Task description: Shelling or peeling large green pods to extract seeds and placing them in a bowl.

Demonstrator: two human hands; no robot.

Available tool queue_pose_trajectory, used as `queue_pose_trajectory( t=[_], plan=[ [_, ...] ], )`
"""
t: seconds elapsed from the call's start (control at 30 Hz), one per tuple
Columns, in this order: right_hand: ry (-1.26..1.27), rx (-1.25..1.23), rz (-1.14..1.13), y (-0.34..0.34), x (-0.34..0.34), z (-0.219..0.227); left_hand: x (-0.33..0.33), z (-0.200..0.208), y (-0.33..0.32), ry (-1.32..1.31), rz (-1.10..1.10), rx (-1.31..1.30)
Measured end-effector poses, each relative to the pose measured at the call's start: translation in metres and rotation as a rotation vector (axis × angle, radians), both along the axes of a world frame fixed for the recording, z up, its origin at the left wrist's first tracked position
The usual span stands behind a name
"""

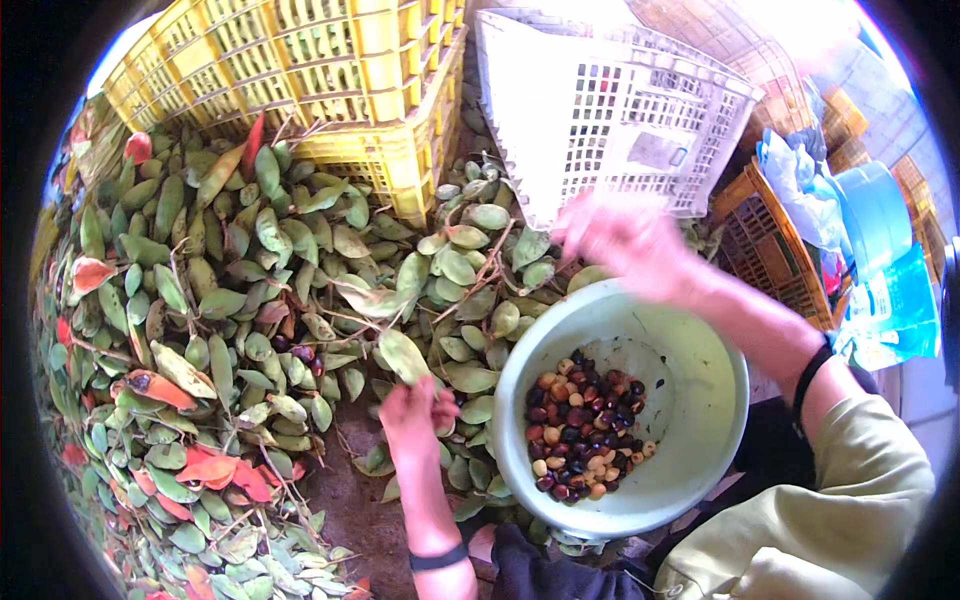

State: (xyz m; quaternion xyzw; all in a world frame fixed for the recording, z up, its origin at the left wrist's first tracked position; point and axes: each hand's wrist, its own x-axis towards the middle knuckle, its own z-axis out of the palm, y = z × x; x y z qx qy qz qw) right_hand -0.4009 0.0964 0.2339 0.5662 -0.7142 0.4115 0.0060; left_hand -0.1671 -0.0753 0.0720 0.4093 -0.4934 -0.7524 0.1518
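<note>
My left hand [415, 408] is closed, its fingers pinching the lower end of a green seed pod [402, 355] over the pile. Motion smears my right hand [622, 238], raised past the far rim of a pale green basin [735, 440] and in front of the white crate; its fingers and anything in them cannot be made out. Round seeds [585, 425], dark brown-red and cream, lie together in the basin's near left part. Around my left hand spreads a heap of green pods [270, 235], some split with red-orange linings [158, 388].
Stacked yellow crates [370, 60] stand at the far left, on the pods. A white slatted crate [540, 110] leans beyond the basin. To the right are a brown crate [775, 240] and a blue tub [870, 215]. Twigs [480, 275] stick out among the pods.
</note>
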Motion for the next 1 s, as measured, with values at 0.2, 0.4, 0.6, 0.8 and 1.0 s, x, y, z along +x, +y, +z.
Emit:
queue_pose_trajectory(
  t=[0.2, 0.4, 0.6, 0.8, 1.0],
  plan=[
    [-0.834, 0.298, 0.045, -0.031, 0.121, -0.080, 0.045, 0.038, 0.062, 0.065, -0.055, -0.329],
    [-1.113, 0.163, 0.182, -0.031, 0.130, -0.082, 0.046, 0.035, 0.067, 0.154, -0.079, -0.374],
    [-1.140, 0.241, 0.343, -0.020, 0.124, -0.078, 0.040, 0.046, 0.056, 0.315, -0.230, 0.125],
    [-0.948, 0.224, 0.363, -0.016, 0.130, -0.072, 0.040, 0.043, 0.061, 0.426, -0.231, 0.268],
    [-0.975, 0.223, 0.317, -0.003, 0.129, -0.072, 0.035, 0.044, 0.076, 0.491, -0.203, 0.324]
  ],
)
